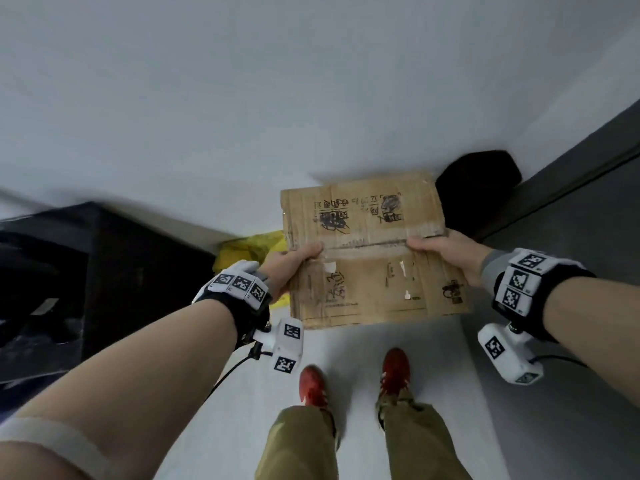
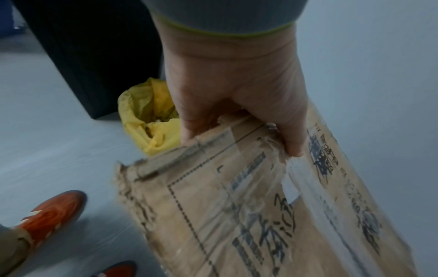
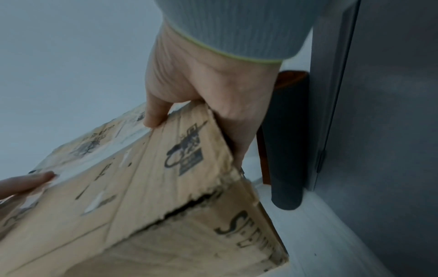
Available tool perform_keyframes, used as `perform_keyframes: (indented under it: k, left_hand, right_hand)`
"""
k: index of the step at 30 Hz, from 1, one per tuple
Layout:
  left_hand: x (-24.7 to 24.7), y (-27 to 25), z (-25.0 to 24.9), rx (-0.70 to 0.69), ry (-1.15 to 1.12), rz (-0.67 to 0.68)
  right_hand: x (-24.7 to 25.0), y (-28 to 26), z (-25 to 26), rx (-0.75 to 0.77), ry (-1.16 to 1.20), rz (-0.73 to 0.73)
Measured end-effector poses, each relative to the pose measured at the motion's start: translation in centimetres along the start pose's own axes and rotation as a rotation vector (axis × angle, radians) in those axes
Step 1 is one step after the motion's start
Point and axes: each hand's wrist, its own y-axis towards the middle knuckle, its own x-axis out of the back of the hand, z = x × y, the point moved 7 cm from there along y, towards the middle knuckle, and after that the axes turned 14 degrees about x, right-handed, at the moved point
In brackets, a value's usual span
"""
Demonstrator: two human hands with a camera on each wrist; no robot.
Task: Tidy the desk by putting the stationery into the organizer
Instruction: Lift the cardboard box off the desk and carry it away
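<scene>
A worn brown cardboard box point(image 1: 370, 258) with black print and tape is held in the air in front of me, above the floor. My left hand point(image 1: 291, 263) grips its left edge, thumb on top point(image 2: 294, 142). My right hand point(image 1: 446, 254) grips its right edge, thumb over the top point(image 3: 154, 116) and fingers under the flap. In the right wrist view the box point(image 3: 142, 187) shows a torn open side. No stationery or organizer is in view.
A yellow bag point(image 1: 249, 251) point(image 2: 151, 116) lies on the pale floor beside a dark cabinet point(image 1: 121, 271) at the left. A black object point(image 1: 478, 192) stands by a grey wall point(image 1: 571, 220) at the right. My red shoes point(image 1: 394, 368) stand below the box.
</scene>
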Motion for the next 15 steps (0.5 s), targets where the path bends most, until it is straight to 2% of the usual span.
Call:
perform_keyframes:
  k: [2,4,5,7,8,12,14,15]
  left_hand:
    - [0.3,0.6,1.8,0.038,0.004,0.009]
    - [-0.9,7.6,3.6,0.077,-0.017,0.014]
    - [-0.7,7.5,3.0,0.055,-0.006,0.006]
    - [-1.8,13.0,4.5,0.071,-0.052,0.012]
    - [-1.8,13.0,4.3,0.080,-0.043,-0.011]
    - [-3.1,25.3,6.5,0.082,-0.095,-0.027]
    - [-2.8,25.8,5.9,0.069,-0.103,-0.042]
    - [-3.1,28.3,6.4,0.065,-0.114,-0.049]
  right_hand:
    - [-0.9,0.3,-1.6,-0.020,-0.008,0.039]
    - [-0.3,5.4,-6.0,-0.052,0.003,0.034]
    - [-0.5,5.8,-5.7,-0.041,0.012,0.048]
    - [0.2,9.7,-9.8,-0.078,0.013,0.035]
    - [0.3,9.9,-9.6,-0.080,0.004,0.041]
    - [0.6,19.6,-17.1,-0.078,-0.020,0.060]
    - [0.3,20.3,-16.9,-0.054,-0.039,0.066]
    - [0.1,22.3,-18.6,-0.037,-0.043,0.075]
